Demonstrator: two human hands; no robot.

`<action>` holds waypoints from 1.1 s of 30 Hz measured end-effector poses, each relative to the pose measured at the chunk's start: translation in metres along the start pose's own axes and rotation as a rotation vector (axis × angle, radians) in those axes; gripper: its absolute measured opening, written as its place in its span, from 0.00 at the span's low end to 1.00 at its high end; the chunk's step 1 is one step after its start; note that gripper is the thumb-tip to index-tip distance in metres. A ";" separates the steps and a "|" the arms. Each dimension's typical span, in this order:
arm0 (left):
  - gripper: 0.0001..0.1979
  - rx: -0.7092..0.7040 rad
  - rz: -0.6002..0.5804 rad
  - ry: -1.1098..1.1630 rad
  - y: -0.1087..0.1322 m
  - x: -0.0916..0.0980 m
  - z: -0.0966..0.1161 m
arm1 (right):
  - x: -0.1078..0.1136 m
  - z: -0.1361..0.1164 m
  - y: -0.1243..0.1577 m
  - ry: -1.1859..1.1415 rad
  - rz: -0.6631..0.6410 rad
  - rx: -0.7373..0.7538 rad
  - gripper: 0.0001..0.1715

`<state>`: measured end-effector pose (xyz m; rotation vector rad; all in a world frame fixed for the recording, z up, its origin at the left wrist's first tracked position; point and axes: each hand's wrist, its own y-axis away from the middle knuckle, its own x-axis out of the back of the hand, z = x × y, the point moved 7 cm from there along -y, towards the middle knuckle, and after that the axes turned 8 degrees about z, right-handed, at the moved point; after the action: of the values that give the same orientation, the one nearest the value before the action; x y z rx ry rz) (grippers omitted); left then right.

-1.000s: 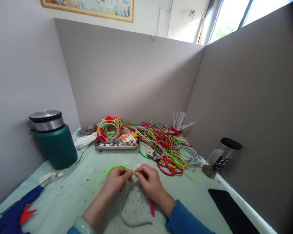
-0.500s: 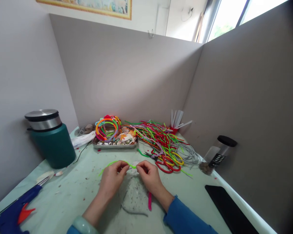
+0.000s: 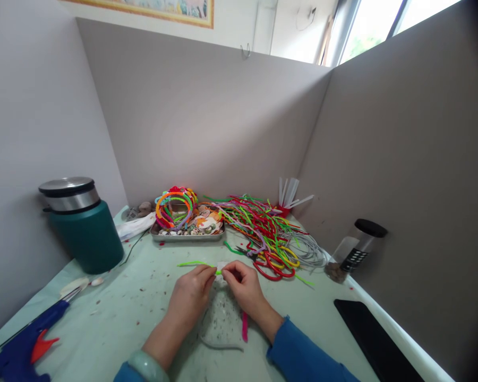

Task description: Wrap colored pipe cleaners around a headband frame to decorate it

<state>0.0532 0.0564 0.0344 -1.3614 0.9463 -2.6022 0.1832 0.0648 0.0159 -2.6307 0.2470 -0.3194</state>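
Both pinching: left hand (image 3: 191,296) and right hand (image 3: 244,286) grip a green pipe cleaner (image 3: 194,263) at a small white piece (image 3: 222,266); most juts out unwrapped.

hands (image 3: 191,300) (image 3: 245,289) 2 | flask (image 3: 83,233) 1 | glue gun (image 3: 18,353) 1 | tray (image 3: 187,238) 1 | jar (image 3: 355,250) 1 | phone (image 3: 376,339) 1

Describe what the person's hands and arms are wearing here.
The left hand and right hand are bare, with no gloves. A pale green bangle circles the left wrist, next to a blue cuff. The right arm has a blue long sleeve.
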 end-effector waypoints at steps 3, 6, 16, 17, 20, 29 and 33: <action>0.14 0.088 -0.032 0.069 -0.002 0.003 0.000 | 0.000 -0.002 0.001 -0.010 -0.008 0.012 0.07; 0.12 0.213 -0.053 0.192 -0.002 0.001 -0.007 | -0.001 -0.003 0.002 -0.008 -0.025 0.011 0.07; 0.15 0.655 -0.401 0.853 0.016 -0.032 -0.018 | 0.000 -0.013 0.003 0.007 -0.055 0.032 0.06; 0.15 0.668 -0.413 0.897 0.017 -0.033 -0.017 | 0.000 -0.013 0.003 0.006 -0.058 0.032 0.06; 0.14 0.664 -0.413 0.881 0.016 -0.030 -0.015 | -0.001 -0.011 0.002 -0.001 -0.065 0.028 0.07; 0.11 0.240 -0.105 0.209 0.000 0.000 -0.012 | -0.004 0.000 0.001 -0.005 -0.068 -0.005 0.07; 0.12 0.161 -0.113 0.083 0.002 0.000 -0.008 | -0.004 0.000 0.002 0.008 -0.067 -0.008 0.06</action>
<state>0.0473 0.0590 0.0301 -1.3120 0.6691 -2.7679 0.1792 0.0643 0.0146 -2.6507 0.1628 -0.3519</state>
